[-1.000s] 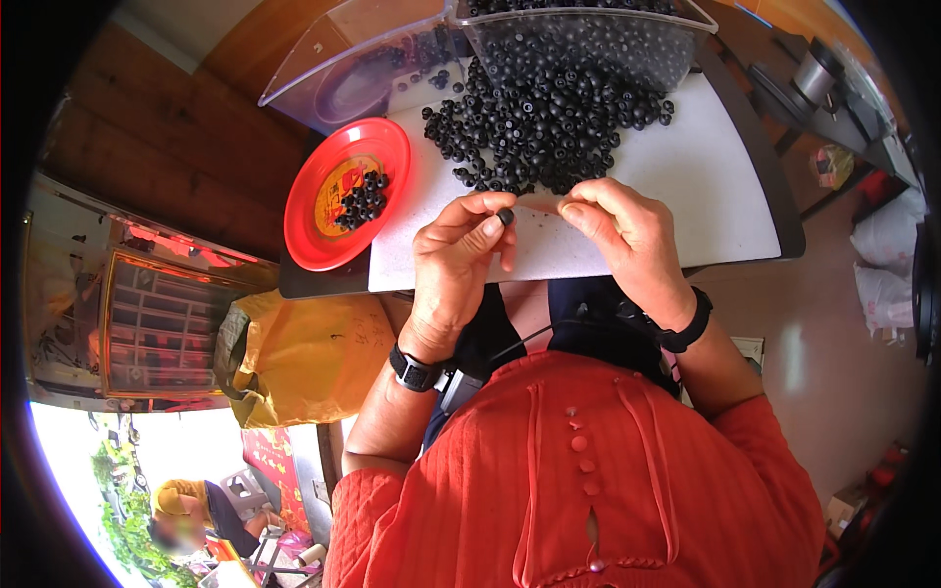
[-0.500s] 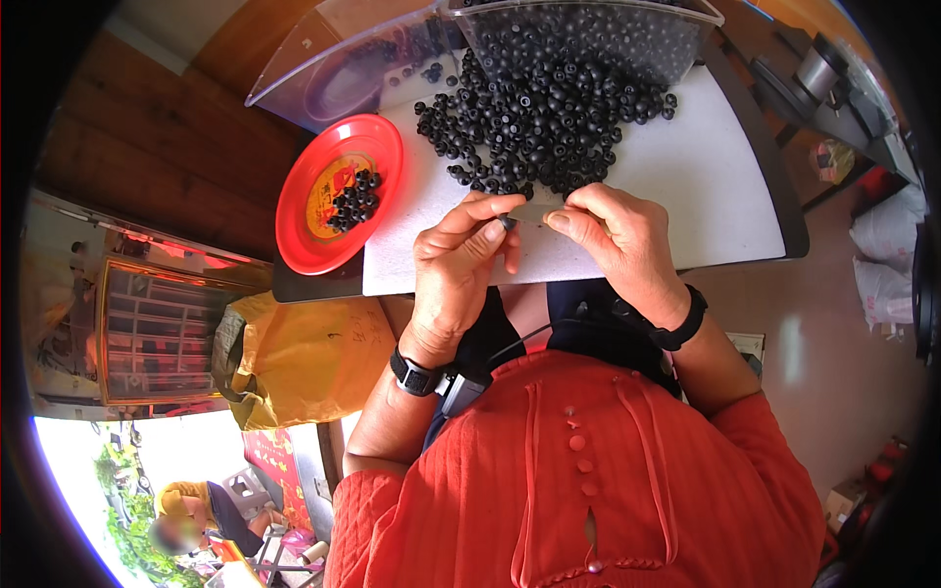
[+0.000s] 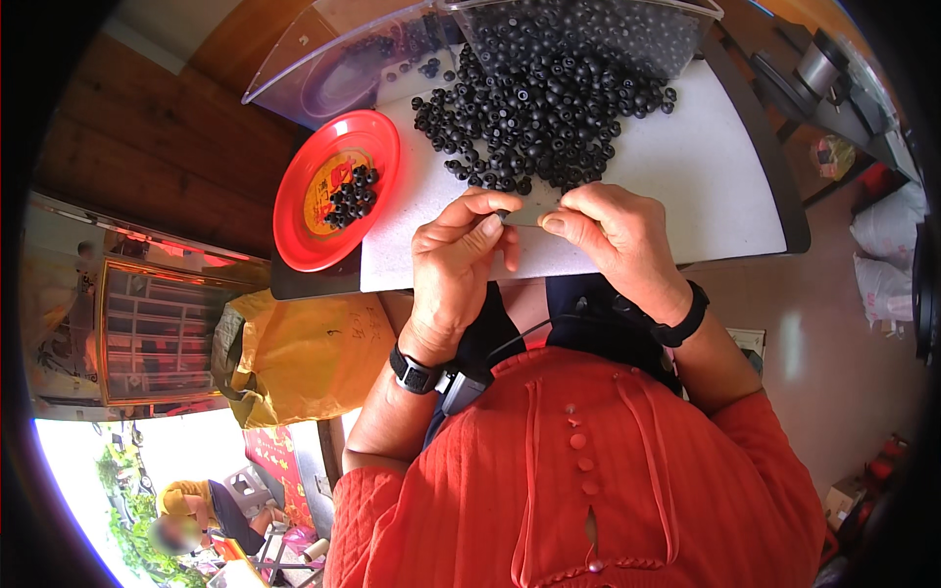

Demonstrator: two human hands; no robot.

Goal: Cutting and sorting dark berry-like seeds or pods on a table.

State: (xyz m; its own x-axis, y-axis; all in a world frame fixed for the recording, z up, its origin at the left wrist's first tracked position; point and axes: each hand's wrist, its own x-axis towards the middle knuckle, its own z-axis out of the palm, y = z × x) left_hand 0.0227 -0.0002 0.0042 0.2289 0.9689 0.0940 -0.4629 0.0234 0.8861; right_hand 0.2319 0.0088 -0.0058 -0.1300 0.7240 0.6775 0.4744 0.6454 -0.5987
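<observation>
Between the thumb and fingers of my left hand (image 3: 453,257) is a small round black bead-like part (image 3: 503,214). My right hand (image 3: 622,233) pinches a thin flat metal blade (image 3: 527,217), whose far end meets or nearly meets that part. Just beyond my fingertips, a heap of black bead-like parts (image 3: 549,122) spreads over the white board (image 3: 720,167), some showing a hole or recess. To the left, a red plate (image 3: 293,196) carries a small group of similar black parts (image 3: 353,199).
A clear plastic bin (image 3: 676,54) full of black parts lies tipped at the far side, beside a clear panel (image 3: 323,69). Left of my legs stands a yellow sack (image 3: 304,358). White bags (image 3: 887,230) are at right. Another person (image 3: 201,505) sits at lower left.
The blade has turned slightly in my right hand and now looks thinner, more edge-on. Both hands stay in nearly the same place, still holding the part and the blade.
</observation>
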